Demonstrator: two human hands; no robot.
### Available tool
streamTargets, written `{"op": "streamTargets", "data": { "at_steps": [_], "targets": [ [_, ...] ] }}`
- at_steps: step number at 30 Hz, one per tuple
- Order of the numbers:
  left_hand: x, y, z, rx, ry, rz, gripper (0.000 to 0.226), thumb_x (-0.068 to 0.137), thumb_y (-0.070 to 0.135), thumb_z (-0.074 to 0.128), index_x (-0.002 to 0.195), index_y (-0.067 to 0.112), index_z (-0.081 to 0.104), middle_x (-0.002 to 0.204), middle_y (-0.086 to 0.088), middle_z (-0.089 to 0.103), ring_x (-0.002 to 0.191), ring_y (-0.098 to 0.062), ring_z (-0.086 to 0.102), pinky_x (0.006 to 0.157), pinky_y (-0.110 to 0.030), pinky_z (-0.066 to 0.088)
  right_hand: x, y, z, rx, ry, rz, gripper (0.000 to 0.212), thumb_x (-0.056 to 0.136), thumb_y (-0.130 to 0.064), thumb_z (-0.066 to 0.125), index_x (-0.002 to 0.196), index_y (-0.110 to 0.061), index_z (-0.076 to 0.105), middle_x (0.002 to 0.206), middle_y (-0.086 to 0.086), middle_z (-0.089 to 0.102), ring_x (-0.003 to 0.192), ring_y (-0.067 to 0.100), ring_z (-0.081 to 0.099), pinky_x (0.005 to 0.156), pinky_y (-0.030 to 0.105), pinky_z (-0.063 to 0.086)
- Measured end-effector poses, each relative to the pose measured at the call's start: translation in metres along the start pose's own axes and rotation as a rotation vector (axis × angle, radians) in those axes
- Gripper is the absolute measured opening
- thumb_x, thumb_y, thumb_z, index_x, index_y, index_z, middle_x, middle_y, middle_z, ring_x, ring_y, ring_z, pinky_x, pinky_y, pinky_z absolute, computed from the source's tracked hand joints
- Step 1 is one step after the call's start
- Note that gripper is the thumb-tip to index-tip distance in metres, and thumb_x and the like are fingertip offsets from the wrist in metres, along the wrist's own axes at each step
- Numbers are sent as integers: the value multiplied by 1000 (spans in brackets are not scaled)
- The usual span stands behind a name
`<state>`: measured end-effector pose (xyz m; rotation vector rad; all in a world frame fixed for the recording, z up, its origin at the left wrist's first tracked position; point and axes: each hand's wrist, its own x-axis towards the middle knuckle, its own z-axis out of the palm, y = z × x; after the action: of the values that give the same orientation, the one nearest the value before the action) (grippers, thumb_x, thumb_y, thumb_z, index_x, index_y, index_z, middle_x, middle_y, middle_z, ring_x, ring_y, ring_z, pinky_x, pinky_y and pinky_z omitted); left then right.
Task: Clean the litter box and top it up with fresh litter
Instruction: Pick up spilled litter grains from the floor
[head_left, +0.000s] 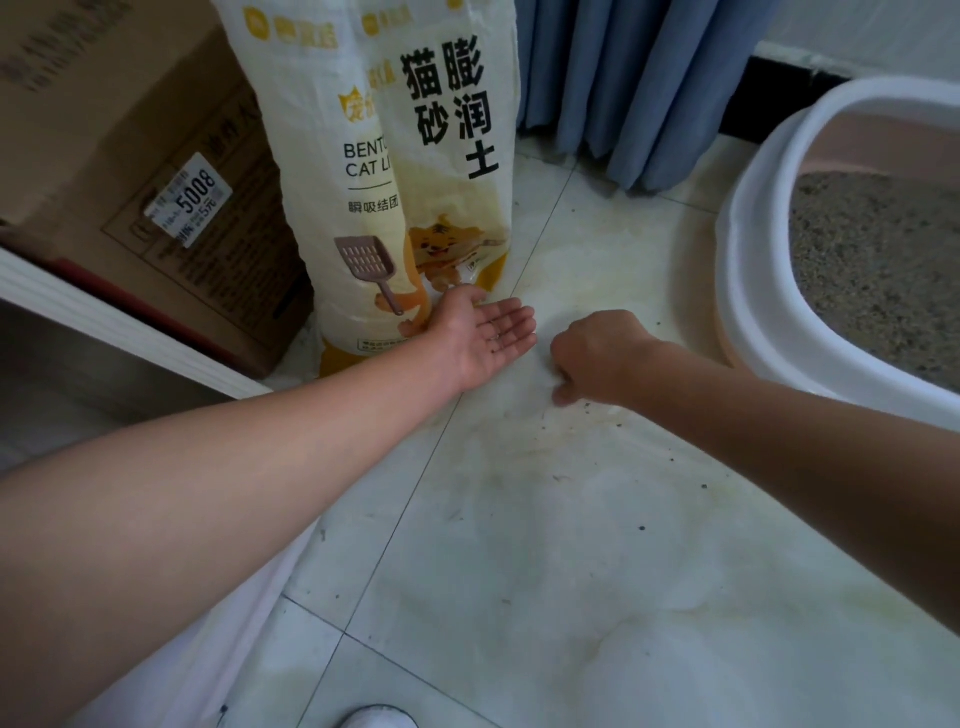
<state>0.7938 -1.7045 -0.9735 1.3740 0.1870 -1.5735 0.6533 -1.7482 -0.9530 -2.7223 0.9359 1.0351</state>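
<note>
Tiled floor (519, 545): left hand (485, 338) open palm-up by litter bag (447, 171); right hand (597, 358) curled; litter box (753, 270) near right.

- Single view: wide-angle camera worn on the head; straight lines bow toward the frame edges.
- Faces forward and steeply down onto the tiled floor (519, 545); a shoe tip (376, 718) sits at the bottom edge.
- Close range: both forearms enter from the lower corners, left hand (483, 338) and right hand (597, 358) near centre.
- Framing: litter bag (415, 156) top centre, cardboard box (145, 171) upper left, curtain (639, 78) along the top, litter box (753, 270) cut by the right edge.
</note>
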Motion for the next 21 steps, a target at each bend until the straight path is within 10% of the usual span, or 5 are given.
{"op": "streamTargets", "data": {
  "at_steps": [4,15,21],
  "targets": [
    [0,1,0,-16,-19,-3,39,101,25,40,96,-3,65,90,-19,70,86,-30,66,82,-41,57,2,5,-5,-119,-5,-59,56,88,-64,56,115,-15,63,96,1,62,102,25,64,74,31,46],
    [-1,5,-1,-41,-42,2,42,103,31,41,103,-3,64,96,-20,69,89,-29,66,76,-39,57,6,-33,-21,-247,-78,-87,46,98,-22,58,140,-9,48,140,6,53,129,27,52,97,37,46],
    [-5,5,-5,8,-42,-15,45,103,33,41,104,-4,65,96,-20,69,90,-30,66,83,-42,57,8,-14,-12,32,-171,-49,25,89,-23,58,103,-9,72,65,-7,69,75,9,66,80,26,55]
  ]
}}
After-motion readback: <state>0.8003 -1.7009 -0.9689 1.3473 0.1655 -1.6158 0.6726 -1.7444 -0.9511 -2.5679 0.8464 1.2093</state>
